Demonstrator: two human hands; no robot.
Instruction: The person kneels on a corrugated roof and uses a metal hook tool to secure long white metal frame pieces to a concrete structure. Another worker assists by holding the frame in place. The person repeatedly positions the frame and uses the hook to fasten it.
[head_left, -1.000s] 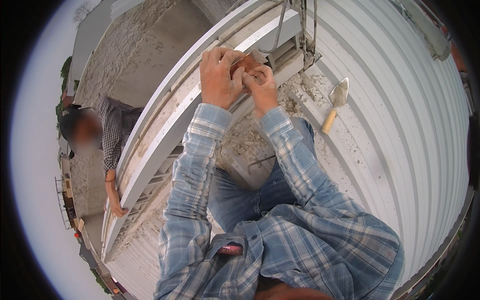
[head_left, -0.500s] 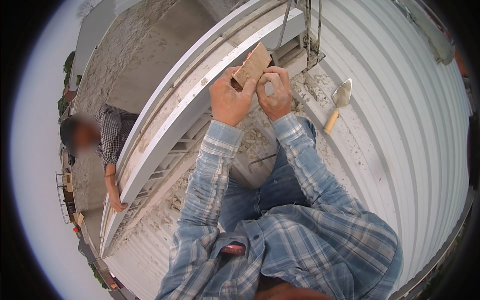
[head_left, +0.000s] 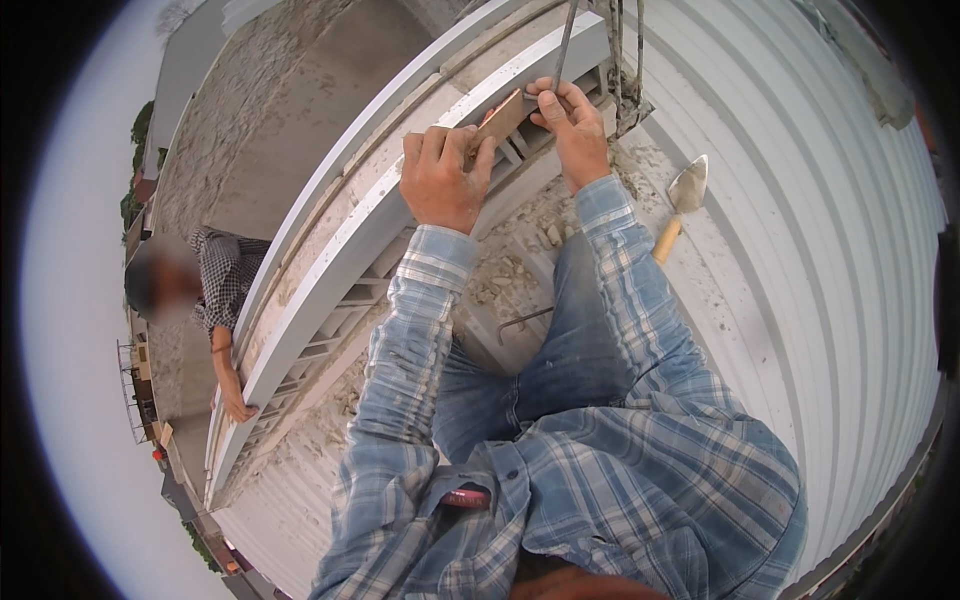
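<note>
My left hand [head_left: 443, 182] is closed around a flat reddish-brown piece of brick or tile [head_left: 507, 114], its edge toward me, against the inner side of a long pale metal form board [head_left: 345, 255]. Part of the piece is hidden by my fingers. My right hand [head_left: 580, 132] grips the lower part of a thin steel rod [head_left: 567, 42] that rises over the board, just right of the piece. A trowel [head_left: 688, 190] with a wooden handle lies right of my right forearm.
A bent steel rod [head_left: 525, 319] and mortar crumbs [head_left: 520, 262] lie by my legs. Upright steel bars [head_left: 628, 60] stand beyond my right hand. Ribbed metal sheeting [head_left: 800, 260] spreads to the right. At left, another person's hand [head_left: 235, 398] rests on the board.
The piece has gone from between both hands, broad face up, to the board's side, held by my left hand. My right hand has let go of it and taken the rod.
</note>
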